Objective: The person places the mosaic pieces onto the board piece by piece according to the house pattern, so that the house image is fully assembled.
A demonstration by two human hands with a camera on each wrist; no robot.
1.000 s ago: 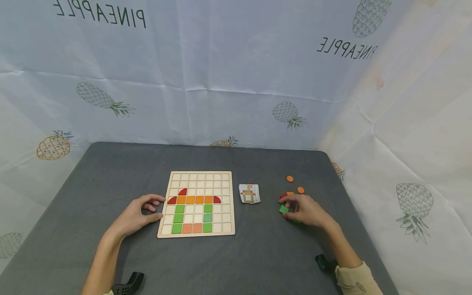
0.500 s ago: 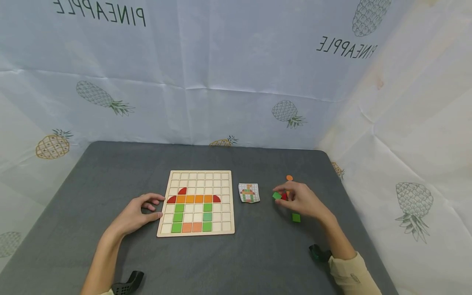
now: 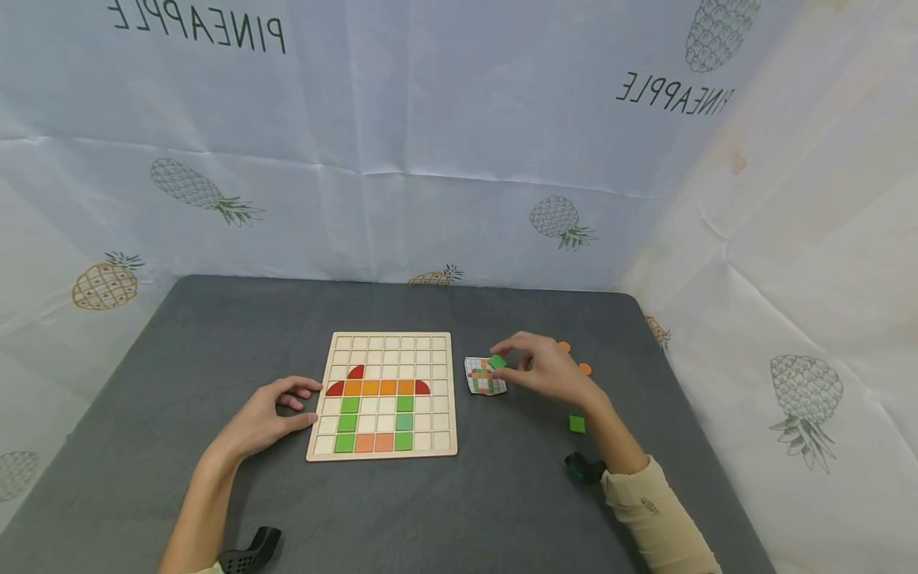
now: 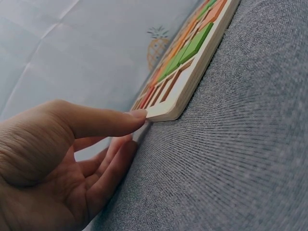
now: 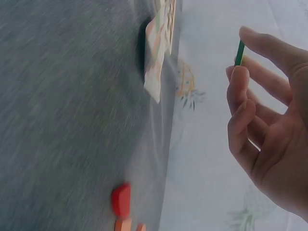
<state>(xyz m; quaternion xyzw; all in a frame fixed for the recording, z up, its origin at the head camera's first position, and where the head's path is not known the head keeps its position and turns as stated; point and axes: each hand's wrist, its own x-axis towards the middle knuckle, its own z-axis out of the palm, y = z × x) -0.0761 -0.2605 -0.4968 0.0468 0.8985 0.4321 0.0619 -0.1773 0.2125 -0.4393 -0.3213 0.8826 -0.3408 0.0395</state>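
My right hand [image 3: 545, 371] pinches a green square tile [image 3: 497, 362] between thumb and fingers, above the small paper pattern card [image 3: 476, 384]. In the right wrist view the tile [image 5: 239, 54] is seen edge-on, off the table. My left hand [image 3: 267, 414] rests at the left edge of the wooden grid board [image 3: 437, 359], its thumb tip touching the rim and its fingers loosely bent. On the board lie red quarter-round pieces [image 3: 335, 389], a row of orange squares [image 3: 387, 387], two columns of green squares [image 3: 347, 424] and two salmon squares [image 3: 364, 443].
Right of the card, a loose green square [image 3: 577, 424] lies on the grey table [image 3: 502, 502]. Two orange discs [image 3: 585, 369] are partly behind the right hand. A red piece [image 5: 121, 199] and orange pieces [image 5: 122, 224] show in the right wrist view.
The right hand has picked up the green tile from the loose pieces and carried it left to above the card, uncovering another green square. The left hand has stayed at the board.
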